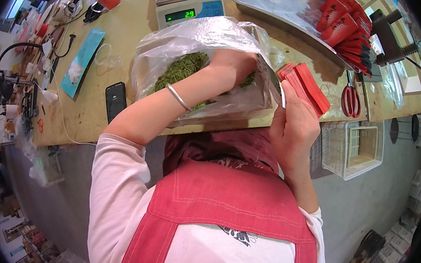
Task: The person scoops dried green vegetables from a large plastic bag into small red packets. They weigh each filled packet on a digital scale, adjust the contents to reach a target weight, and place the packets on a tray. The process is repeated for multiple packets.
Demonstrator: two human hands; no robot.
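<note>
Seemingly, in the head view, the left grip reaches into a clear, crinkled plastic bag; its fingertips are hidden, so I cannot tell their closure. Slender green dried leaves lie left of it. The right grip pinches a thin whitish strip beside stacked red rectangular packets. The leaves should be light and brittle: best cupped loosely from beneath.

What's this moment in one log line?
left hand: in clear bag of green leaves, grip hidden | right hand: touching pale strip, beside red packets | scale: lit
</note>
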